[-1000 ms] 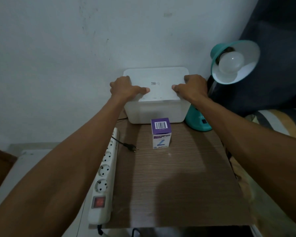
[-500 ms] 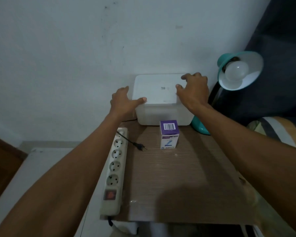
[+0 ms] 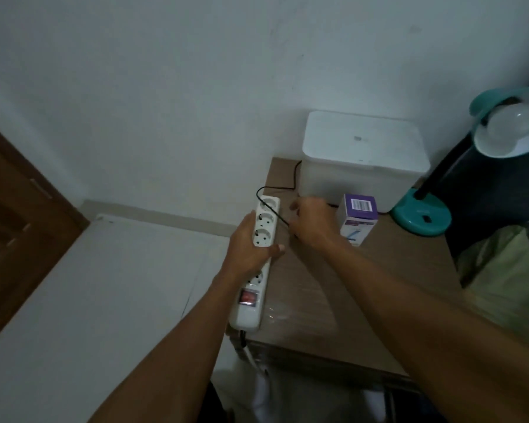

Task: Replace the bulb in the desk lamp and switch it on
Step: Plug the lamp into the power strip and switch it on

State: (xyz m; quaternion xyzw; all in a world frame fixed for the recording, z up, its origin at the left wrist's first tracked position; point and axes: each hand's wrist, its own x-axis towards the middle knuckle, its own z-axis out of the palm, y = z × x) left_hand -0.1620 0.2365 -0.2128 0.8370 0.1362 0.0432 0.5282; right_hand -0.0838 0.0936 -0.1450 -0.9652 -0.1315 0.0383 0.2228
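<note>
A teal desk lamp (image 3: pixel 422 218) stands at the table's far right, its shade (image 3: pixel 501 117) tilted toward me with a white bulb (image 3: pixel 512 126) in it, unlit. A purple and white bulb box (image 3: pixel 359 218) stands upright near the lamp's base. Along the table's left edge lies a white power strip (image 3: pixel 261 257) with a red switch. My left hand (image 3: pixel 251 242) grips the strip around its middle. My right hand (image 3: pixel 310 222) is closed on the lamp's black cord (image 3: pixel 272 203) just right of the strip; the plug itself is hidden under the fingers.
A white lidded plastic box (image 3: pixel 364 160) sits at the back of the wooden table (image 3: pixel 364 285) against the wall. A brown door (image 3: pixel 16 215) is at the far left. Bedding (image 3: pixel 507 270) lies to the right of the table.
Both hands left the white box's lid. The left hand came down onto the power strip and the right hand took up the lamp's cord. The view swung left.
</note>
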